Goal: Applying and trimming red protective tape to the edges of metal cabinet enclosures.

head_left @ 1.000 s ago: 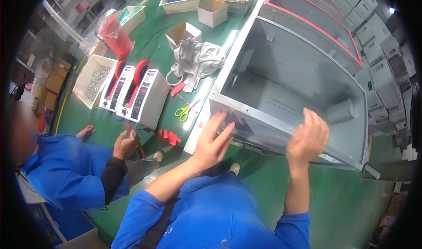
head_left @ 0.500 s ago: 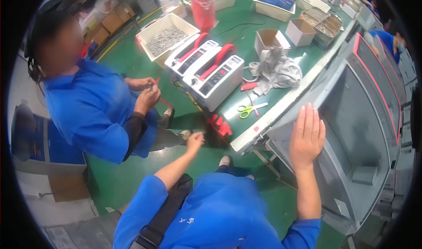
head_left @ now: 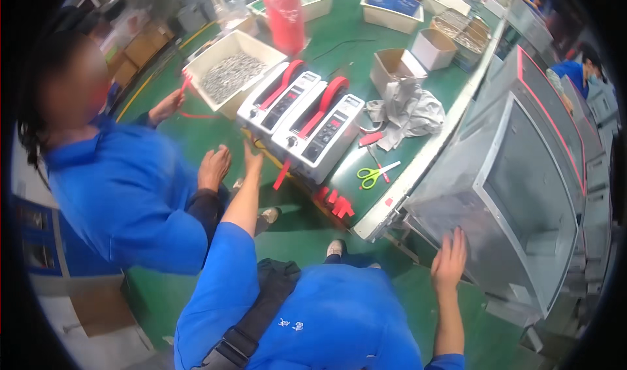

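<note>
My left hand (head_left: 253, 160) reaches up beside two white tape dispensers (head_left: 318, 129) loaded with red tape rolls. Its fingers are small and partly hidden, so their hold is unclear. A short red tape strip (head_left: 282, 175) sticks out of the nearer dispenser's front. Along the lower side of a grey metal cabinet (head_left: 450, 197), my right hand (head_left: 449, 260) is open, fingers stretched out; whether it touches the metal I cannot tell. At the left, a co-worker holds a red strip (head_left: 185, 82) in one hand; their other hand (head_left: 213, 167) is close to my left hand.
On the green table lie green-handled scissors (head_left: 369, 176), cut red pieces (head_left: 341, 205) and a crumpled grey cloth (head_left: 410, 115). Behind are a white bin of small metal parts (head_left: 189, 66), cardboard boxes (head_left: 434, 48) and a red wrapped roll (head_left: 285, 20). The table corner (head_left: 366, 229) juts toward me.
My left hand has moved forward to the dispensers. My right hand has dropped lower beside the cabinet. The co-worker's hands have parted, and a red strip now shows at the nearer dispenser's front.
</note>
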